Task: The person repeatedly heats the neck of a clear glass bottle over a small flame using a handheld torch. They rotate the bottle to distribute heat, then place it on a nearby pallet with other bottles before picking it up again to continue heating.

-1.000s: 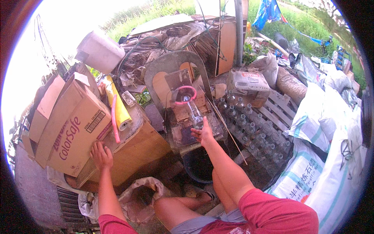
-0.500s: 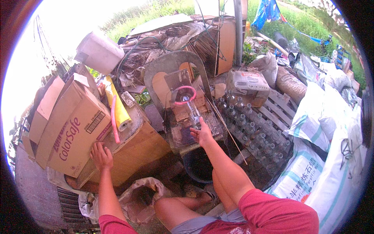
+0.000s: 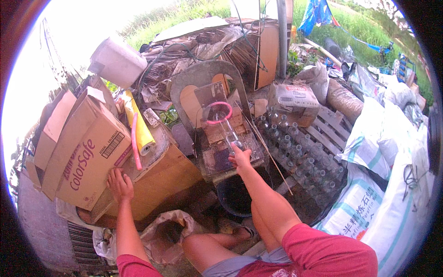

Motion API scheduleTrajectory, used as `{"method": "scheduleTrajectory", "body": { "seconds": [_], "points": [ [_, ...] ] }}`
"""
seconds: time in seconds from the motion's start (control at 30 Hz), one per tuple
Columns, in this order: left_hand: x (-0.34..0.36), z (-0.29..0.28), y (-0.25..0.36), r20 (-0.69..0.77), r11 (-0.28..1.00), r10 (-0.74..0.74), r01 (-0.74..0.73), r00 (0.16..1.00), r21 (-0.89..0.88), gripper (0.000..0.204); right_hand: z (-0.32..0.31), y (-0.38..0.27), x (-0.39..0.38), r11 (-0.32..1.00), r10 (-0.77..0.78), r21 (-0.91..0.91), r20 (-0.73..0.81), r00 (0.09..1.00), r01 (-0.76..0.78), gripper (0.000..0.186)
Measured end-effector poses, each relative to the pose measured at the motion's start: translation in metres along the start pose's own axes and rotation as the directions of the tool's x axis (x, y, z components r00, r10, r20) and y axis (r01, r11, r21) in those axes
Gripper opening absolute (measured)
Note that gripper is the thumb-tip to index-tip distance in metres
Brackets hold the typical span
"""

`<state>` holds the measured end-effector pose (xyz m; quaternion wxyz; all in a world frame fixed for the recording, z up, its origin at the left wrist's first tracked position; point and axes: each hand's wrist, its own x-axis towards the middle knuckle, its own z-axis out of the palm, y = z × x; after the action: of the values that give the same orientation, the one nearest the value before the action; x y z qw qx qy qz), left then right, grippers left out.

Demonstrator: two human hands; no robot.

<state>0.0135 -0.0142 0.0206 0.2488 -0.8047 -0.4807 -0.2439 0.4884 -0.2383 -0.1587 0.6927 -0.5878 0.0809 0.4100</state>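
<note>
Seen from the head camera, a seated person in a red shirt and grey shorts works with bare hands in an open-air yard crowded with salvaged goods. The right hand [image 3: 241, 158] has its fingers closed on the near end of a clear glass bottle [image 3: 230, 134], which slants over the seat of a grey plastic chair [image 3: 207, 69], its far end at the lower edge of a pink ring [image 3: 218, 123] (whether it passes through the ring, the view does not show). The left hand [image 3: 120, 184], fingers extended and slightly spread, rests against the lower edge of a large cardboard box [image 3: 94, 152], beside a wooden cabinet [image 3: 157, 184]. A yellow roll [image 3: 137, 122] and a curved pink strip [image 3: 135, 143] lie just beside the box.

A black bucket [image 3: 237, 198] sits below the chair's front edge. To the right, rows of clear bottles [image 3: 295, 152] stand near a slatted pallet [image 3: 330, 124] and a smaller carton [image 3: 295, 104], with white sacks [image 3: 392, 198] beyond. A whitish pail [image 3: 117, 62] tilts at upper left.
</note>
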Motion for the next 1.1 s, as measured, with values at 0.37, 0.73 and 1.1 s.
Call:
{"method": "scheduleTrajectory", "body": {
  "seconds": [0.37,0.73,1.1],
  "points": [
    [0.0,0.003,-0.005,0.018,1.0,-0.006,0.006,1.0,0.014,0.033,0.012,0.004,-0.011,0.975,0.062,0.212,0.047,0.997,-0.071,0.115],
    [-0.003,0.013,-0.008,-0.031,1.0,0.002,-0.001,1.0,0.022,0.032,0.006,0.008,-0.002,0.881,0.092,0.383,0.438,0.894,-0.278,0.102],
    [0.0,0.008,-0.006,-0.081,0.998,0.049,-0.047,0.995,0.03,0.033,0.006,0.006,0.004,0.998,0.02,0.064,0.082,0.996,-0.025,0.107]
  ]
}}
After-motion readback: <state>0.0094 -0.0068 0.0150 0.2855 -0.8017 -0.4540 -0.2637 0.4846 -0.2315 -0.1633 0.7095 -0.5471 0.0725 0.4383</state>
